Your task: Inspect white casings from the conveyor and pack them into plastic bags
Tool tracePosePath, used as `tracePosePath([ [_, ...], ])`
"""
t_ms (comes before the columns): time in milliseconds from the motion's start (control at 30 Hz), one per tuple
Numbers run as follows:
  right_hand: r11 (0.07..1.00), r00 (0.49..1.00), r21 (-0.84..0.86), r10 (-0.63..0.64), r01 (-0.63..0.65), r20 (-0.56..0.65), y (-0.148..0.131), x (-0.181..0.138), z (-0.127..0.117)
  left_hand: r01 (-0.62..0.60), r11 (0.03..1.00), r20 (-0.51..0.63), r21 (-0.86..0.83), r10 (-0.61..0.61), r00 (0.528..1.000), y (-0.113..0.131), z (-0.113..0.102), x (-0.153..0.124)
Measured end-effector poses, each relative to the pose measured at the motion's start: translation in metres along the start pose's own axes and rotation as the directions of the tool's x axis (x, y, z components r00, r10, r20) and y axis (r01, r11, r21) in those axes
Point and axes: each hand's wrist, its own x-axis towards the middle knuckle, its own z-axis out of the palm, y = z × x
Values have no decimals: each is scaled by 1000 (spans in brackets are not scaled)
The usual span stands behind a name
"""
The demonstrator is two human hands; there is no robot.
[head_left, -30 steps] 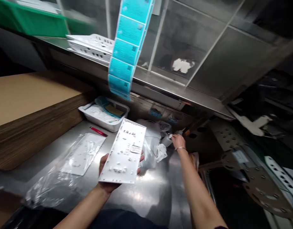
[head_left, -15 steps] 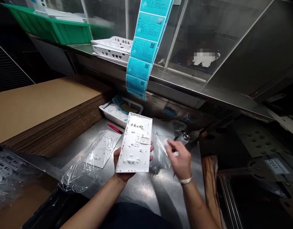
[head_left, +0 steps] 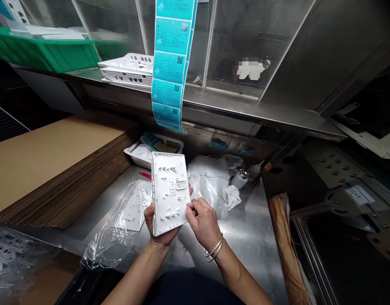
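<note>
While the left hand (head_left: 158, 226) cups a white moulded plastic panel (head_left: 169, 192) from beneath, the right hand (head_left: 204, 222) pinches its edge — crinkled clear film (head_left: 112, 241) lies beside, on the steel worktop (head_left: 255, 228).

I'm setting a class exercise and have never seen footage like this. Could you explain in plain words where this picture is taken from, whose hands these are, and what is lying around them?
This view comes from a camera worn on a person's head, looking forward and down, so the forearms at the bottom belong to the wearer. The left hand supports a white moulded plastic panel covered in small raised studs, while the fingers of the right hand grip its edge.

Beneath them is a stainless steel bench. On it lie a second white panel inside a clear plastic bag, a crumpled translucent plastic bag and a white plastic tray. A stack of flat brown corrugated cardboard sits to the left, and a strip of turquoise printed labels hangs above.
</note>
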Motion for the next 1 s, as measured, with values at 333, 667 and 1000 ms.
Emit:
tracePosePath([
  [333,794,740,-89,512,-602,-436,200,-25,-79,128,977,-271,170,-78,959,32,-73,11],
  [667,770,794,-204,564,-604,-225,204,87,-31,215,862,-234,459,-116,965,20,-92,31],
  [1000,591,628,-238,767,-771,-129,205,105,-19,156,919,-416,363,9,909,-3,-101,23],
])
